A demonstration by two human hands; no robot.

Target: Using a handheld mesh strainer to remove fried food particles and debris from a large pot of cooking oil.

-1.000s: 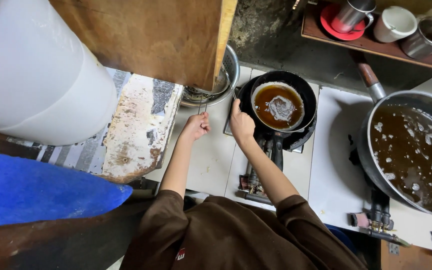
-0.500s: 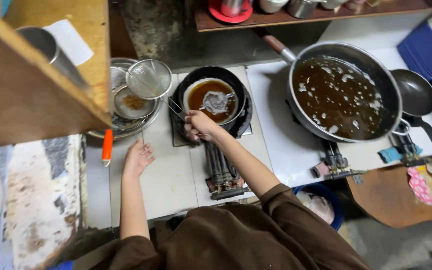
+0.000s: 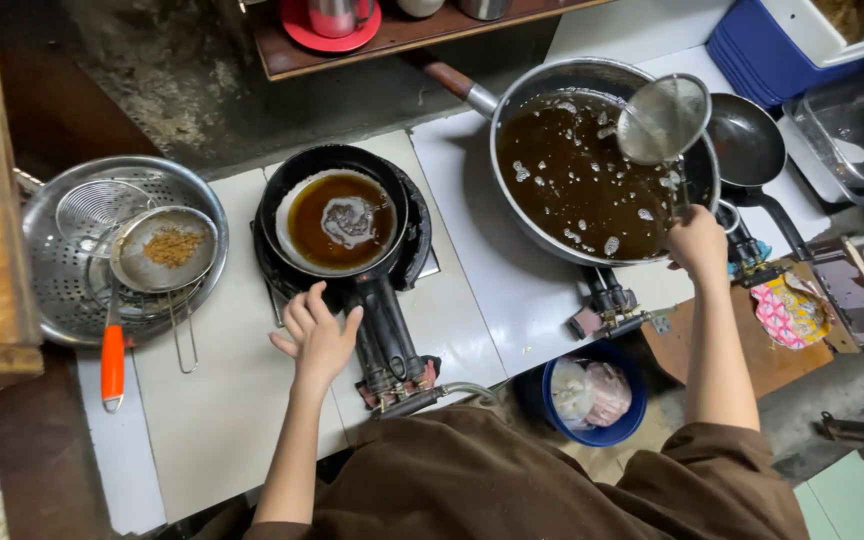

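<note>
**Two pans of dark oil, one strainer in my grip**

My right hand (image 3: pixel 697 243) was closed around the thin wire handle of a round mesh skimmer (image 3: pixel 664 118), fingers curled tight on it at the near rim of the big wok (image 3: pixel 552 85). The skimmer's bowl was held up, tilted, above the right side of the wok's dark, bubbling oil (image 3: pixel 572 185); whether it touched the rim I could not tell. A small empty black pan (image 3: pixel 747 140) sat just beside the wok on the right.

My left hand (image 3: pixel 317 335) was open, fingers spread and holding nothing, palm down on the white counter (image 3: pixel 212 420). It lay just left of the handle of the small black pan (image 3: pixel 337 215), close to it; whether it touched I could not tell. That pan stood on its burner with brown oil and a pale foamy patch in the middle.

Further left, a metal colander bowl (image 3: pixel 57 290) held two more strainers, one with an orange handle (image 3: pixel 112 365) and golden crumbs in its mesh. Below the counter edge stood a blue bucket (image 3: pixel 557 415).
</note>
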